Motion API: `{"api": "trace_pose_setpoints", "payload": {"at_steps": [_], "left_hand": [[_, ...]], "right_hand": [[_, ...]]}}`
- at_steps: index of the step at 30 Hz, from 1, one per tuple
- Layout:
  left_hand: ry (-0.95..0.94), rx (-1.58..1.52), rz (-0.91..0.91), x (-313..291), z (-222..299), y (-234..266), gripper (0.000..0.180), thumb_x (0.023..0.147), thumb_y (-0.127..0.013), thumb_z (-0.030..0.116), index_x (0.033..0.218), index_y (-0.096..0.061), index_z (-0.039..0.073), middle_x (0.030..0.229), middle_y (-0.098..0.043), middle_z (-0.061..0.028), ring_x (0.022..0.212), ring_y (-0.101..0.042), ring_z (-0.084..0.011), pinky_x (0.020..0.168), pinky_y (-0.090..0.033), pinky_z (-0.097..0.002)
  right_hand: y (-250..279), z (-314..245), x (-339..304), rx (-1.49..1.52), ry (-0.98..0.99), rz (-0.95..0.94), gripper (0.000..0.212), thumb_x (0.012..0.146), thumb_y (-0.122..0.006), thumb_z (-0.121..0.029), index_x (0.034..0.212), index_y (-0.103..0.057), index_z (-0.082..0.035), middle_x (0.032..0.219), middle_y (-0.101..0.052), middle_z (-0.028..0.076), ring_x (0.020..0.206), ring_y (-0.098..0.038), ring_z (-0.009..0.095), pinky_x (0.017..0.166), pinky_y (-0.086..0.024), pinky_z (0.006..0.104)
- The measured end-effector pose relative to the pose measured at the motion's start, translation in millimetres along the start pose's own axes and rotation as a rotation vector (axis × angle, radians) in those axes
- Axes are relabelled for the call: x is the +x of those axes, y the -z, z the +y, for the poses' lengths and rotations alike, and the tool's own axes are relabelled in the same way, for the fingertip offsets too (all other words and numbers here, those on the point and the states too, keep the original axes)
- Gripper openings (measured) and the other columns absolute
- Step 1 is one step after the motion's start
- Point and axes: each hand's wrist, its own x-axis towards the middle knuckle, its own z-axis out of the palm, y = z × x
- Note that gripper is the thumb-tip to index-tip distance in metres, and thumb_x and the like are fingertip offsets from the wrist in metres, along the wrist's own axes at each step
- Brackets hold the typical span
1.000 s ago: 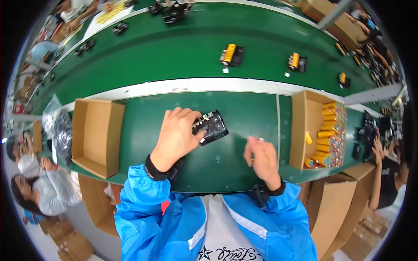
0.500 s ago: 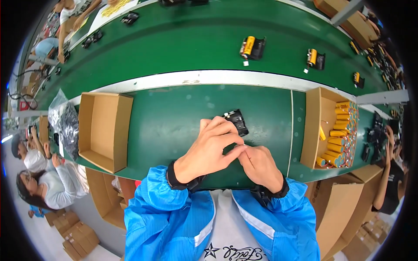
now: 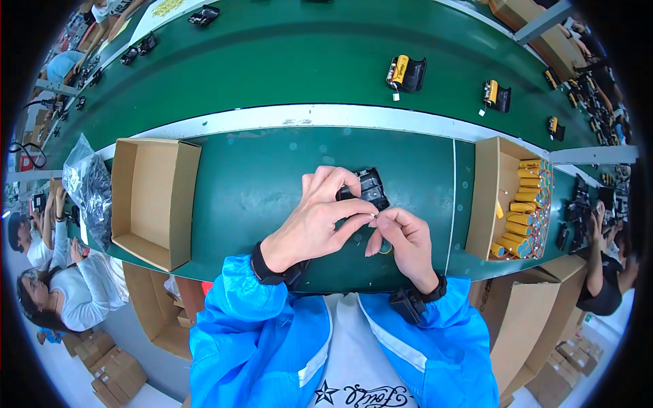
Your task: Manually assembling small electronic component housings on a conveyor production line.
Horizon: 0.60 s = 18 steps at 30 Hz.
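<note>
A black plastic case [image 3: 371, 188] with open hollows lies on the green bench in front of me. My left hand [image 3: 318, 219] bends over its left side, with thumb and index finger pinched just below the case. My right hand [image 3: 407, 243] meets it there, its thumb and forefinger closed at the same spot. Between the fingertips a tiny white piece [image 3: 373, 215] shows; most of it is covered. Under my right fingers a bit of thin orange wire [image 3: 387, 251] sticks out.
On the left stand an open cardboard box [image 3: 151, 197] and a clear bag of black parts [image 3: 88, 187]. At right, another box [image 3: 481, 204] holds several yellow battery packs [image 3: 520, 228]. Beyond the white rail, a green belt [image 3: 286, 64] carries black cases with yellow cells [image 3: 406, 73]. Co-workers sit on both sides.
My right fingers have spread somewhat and turned, and the white piece and orange wire now show. More of the black case is visible. Parts on the belt have shifted right.
</note>
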Motion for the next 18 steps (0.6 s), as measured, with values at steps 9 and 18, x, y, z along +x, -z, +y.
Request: {"api": "trace_pose_setpoints", "payload": {"at_steps": [9,18], "left_hand": [[0.194,0.298,-0.036,8.4,-21.9,-20.4,0.063,0.080,-0.073,0.015,0.135,-0.046,-0.003,0.109,-0.054,-0.0145,0.105,-0.050,-0.0321,0.087,-0.040,-0.0436],[0.187,0.431,-0.016,6.0,-30.3,-36.2,0.058,0.084,-0.069,0.017,0.129,-0.047,-0.011,0.105,-0.054,-0.0177,0.095,-0.054,-0.0305,0.081,-0.045,-0.0380]], "right_hand": [[-10.2,5.1,17.4,0.017,-0.010,0.127,0.019,0.103,-0.049,-0.012,0.097,-0.061,0.003,0.074,-0.065,0.011,0.064,-0.065,0.018,0.061,-0.054,0.0286],[-17.5,25.9,49.9,-0.410,0.368,0.323,0.014,0.098,-0.059,-0.012,0.098,-0.067,-0.001,0.124,-0.059,0.017,0.094,-0.062,0.022,0.081,-0.052,0.0315]]}}
